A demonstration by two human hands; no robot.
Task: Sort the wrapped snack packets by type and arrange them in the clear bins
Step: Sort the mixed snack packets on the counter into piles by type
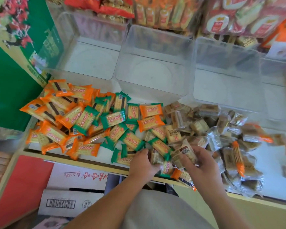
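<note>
Sorting looks barely begun: the clear bins [153, 75] across the upper frame stand bare, the packets [92, 119] lie heaped on the tabletop [271, 164], and the left hand [143, 162] and right hand [201, 160] each grip a few at lower centre.

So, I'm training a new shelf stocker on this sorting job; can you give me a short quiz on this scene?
1. True or false: the middle clear bin already holds packets.
2. Which lie furthest left in the pile? A green packets, B orange packets, C brown packets.
3. Which hand grips the brown packet showing a barcode?
Key: 1 false. 2 B. 3 the right hand; the left hand grips other packets.
</note>
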